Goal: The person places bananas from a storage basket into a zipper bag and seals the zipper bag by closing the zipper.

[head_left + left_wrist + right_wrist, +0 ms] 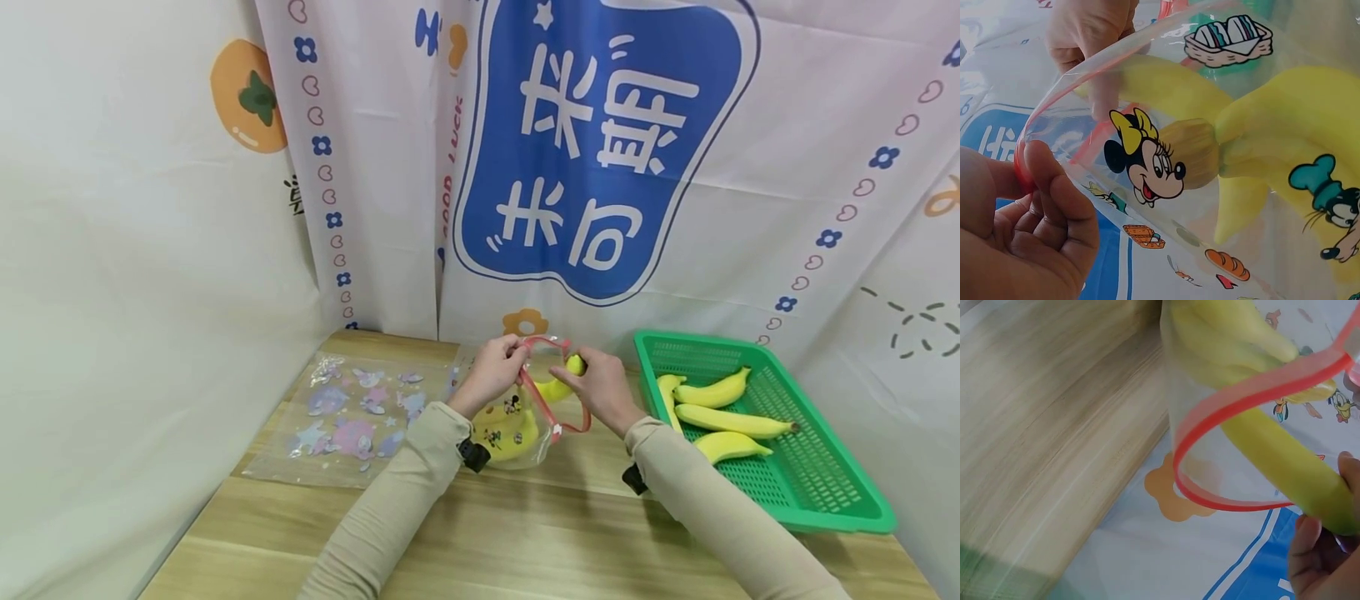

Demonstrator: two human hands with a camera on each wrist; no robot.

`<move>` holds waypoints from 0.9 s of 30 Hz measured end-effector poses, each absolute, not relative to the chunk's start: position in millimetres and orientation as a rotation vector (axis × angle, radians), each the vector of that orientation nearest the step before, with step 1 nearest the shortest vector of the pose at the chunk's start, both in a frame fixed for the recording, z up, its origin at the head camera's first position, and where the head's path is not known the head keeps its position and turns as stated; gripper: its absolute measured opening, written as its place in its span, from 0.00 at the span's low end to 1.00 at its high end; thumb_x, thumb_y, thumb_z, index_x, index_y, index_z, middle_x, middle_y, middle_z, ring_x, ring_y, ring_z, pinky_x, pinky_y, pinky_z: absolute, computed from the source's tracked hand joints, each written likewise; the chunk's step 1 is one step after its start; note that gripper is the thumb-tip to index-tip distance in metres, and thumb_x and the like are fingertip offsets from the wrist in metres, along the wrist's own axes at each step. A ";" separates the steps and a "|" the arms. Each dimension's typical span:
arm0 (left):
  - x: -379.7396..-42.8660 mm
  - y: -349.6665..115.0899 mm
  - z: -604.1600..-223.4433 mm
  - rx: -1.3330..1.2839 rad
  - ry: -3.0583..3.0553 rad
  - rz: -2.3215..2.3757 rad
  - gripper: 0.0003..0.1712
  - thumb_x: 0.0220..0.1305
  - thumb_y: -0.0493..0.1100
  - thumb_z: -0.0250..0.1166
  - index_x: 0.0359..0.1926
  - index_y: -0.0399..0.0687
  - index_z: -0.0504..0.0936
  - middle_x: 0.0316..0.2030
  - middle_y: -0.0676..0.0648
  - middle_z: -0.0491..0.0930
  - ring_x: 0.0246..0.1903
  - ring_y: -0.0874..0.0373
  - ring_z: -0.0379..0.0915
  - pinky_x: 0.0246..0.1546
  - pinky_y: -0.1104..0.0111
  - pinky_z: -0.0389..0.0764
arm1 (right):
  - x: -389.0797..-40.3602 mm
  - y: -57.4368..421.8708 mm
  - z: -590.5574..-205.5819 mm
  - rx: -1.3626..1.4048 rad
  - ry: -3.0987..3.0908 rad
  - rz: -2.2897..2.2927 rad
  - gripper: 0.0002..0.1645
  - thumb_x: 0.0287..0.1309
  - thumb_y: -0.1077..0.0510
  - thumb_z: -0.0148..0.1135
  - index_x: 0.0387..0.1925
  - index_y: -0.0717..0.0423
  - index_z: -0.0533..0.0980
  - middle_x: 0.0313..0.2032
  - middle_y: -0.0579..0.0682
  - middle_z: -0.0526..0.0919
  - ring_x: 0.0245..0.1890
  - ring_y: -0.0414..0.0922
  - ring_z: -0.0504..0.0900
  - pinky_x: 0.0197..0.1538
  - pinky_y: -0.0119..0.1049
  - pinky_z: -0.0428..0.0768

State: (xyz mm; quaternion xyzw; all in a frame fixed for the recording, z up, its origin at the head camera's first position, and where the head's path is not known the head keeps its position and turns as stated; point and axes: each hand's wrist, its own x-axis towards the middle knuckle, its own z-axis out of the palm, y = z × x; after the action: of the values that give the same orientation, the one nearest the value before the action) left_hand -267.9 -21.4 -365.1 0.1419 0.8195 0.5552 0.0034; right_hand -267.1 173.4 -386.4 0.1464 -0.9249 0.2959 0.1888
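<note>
A clear plastic zip bag (545, 450) with cartoon prints and a red zip edge (1197, 428) stands on the table, its mouth spread apart. My left hand (491, 375) pinches the red edge between thumb and fingers, also seen up close in the left wrist view. With its thumb and fingers, my right hand (606, 390) grips one end of a yellow banana (1285, 465). The banana's other end reaches through the mouth into the bag. Deeper inside lie more bananas (1297, 119), joined at a brown stem (1191, 153).
On the right stands a green plastic basket (832, 467) holding several bananas (738, 422). Flat on the left of the table lies another clear bag (285, 467) with purple and pink prints. A printed curtain (390, 167) hangs behind the wooden table (540, 542).
</note>
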 end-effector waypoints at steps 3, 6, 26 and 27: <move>-268.5 -21.0 -363.6 0.440 2.578 1.739 0.12 0.72 0.45 0.51 0.36 0.46 0.78 0.22 0.46 0.75 0.26 0.43 0.76 0.14 0.72 0.65 | -266.7 171.6 -386.2 0.476 -2.568 0.807 0.18 0.50 0.47 0.71 0.31 0.58 0.78 0.20 0.47 0.73 0.18 0.42 0.69 0.20 0.34 0.69; -268.2 -20.6 -361.7 0.438 2.592 1.734 0.12 0.72 0.45 0.51 0.36 0.46 0.79 0.22 0.46 0.76 0.21 0.51 0.74 0.15 0.72 0.66 | -266.5 169.7 -386.2 0.543 -2.557 0.783 0.17 0.49 0.49 0.72 0.30 0.57 0.78 0.22 0.46 0.75 0.21 0.41 0.71 0.23 0.33 0.72; -271.8 -20.6 -358.0 0.468 2.573 1.765 0.12 0.72 0.43 0.51 0.36 0.43 0.78 0.21 0.46 0.75 0.22 0.50 0.75 0.17 0.72 0.70 | -264.9 170.5 -392.2 0.850 -2.670 0.790 0.15 0.53 0.65 0.68 0.45 0.63 0.81 0.38 0.57 0.84 0.37 0.49 0.85 0.39 0.38 0.82; -271.8 -20.4 -358.1 0.467 2.574 1.766 0.12 0.71 0.43 0.51 0.35 0.43 0.78 0.21 0.47 0.75 0.21 0.52 0.74 0.17 0.72 0.70 | -265.0 171.0 -392.4 0.845 -2.665 0.787 0.15 0.52 0.64 0.69 0.43 0.62 0.81 0.37 0.56 0.84 0.35 0.48 0.85 0.38 0.36 0.82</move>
State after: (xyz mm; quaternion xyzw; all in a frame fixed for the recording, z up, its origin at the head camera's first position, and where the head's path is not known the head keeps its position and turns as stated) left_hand -271.8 -20.4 -358.1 0.1481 0.8154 0.5595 -0.0074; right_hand -265.0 171.0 -392.4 0.2890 -0.9111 0.2689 0.1185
